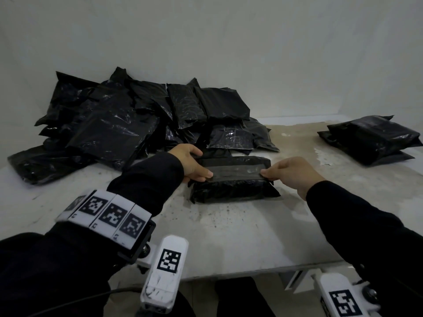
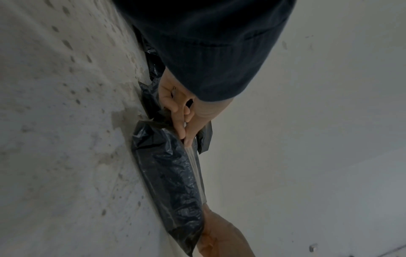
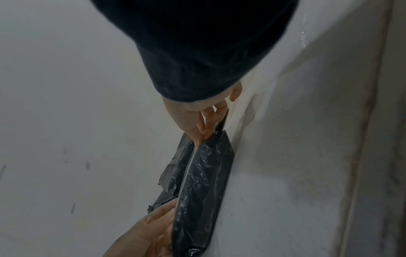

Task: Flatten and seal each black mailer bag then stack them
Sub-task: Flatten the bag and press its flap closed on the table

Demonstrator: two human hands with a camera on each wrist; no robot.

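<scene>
The mailer bag (image 1: 231,188) is glossy black with a grey strip (image 1: 237,173) along its flap. Behind it, the pile of bags (image 1: 128,124) is the same shiny black. The tabletop (image 1: 229,236) is off-white, speckled dark with tan stains. Both sleeves (image 1: 146,179) are black; the wristband (image 1: 107,213) shows black-and-white square codes.

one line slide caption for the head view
Both hands, left and right, pinch the flap of a black mailer bag on the table.

Mailer bag (image 1: 233,179) mid-desk (image 1: 240,236); loose heap (image 1: 128,124) behind-left; two-bag stack (image 1: 373,139) far right.
</scene>
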